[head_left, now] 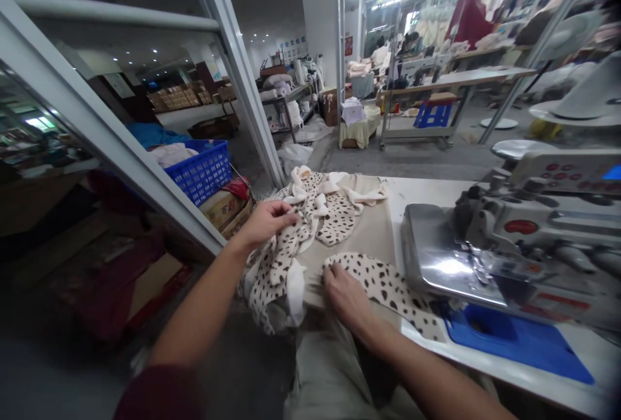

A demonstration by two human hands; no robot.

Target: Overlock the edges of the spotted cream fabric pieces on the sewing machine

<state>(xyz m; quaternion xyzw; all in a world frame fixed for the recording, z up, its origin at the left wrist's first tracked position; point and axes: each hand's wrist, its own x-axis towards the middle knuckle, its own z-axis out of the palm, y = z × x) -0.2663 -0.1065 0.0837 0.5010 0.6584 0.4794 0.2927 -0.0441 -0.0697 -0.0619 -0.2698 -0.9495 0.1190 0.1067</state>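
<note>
A heap of cream fabric pieces with dark spots point(310, 213) lies on a beige cloth at the left end of the sewing table point(427, 190), and some of it hangs over the edge. My left hand point(266, 221) is closed on the top of the hanging bunch. My right hand point(345, 297) rests on one spotted fabric strip point(388, 287) that lies flat in front of the sewing machine point(509, 239), its fingers curled over the strip's left end.
A blue plate point(514, 339) is set into the table under the machine. To the left stand a slanted metal frame point(145, 171), a blue plastic basket point(204, 171) and cardboard boxes point(226, 208). Further tables, garments and a person fill the back of the workshop.
</note>
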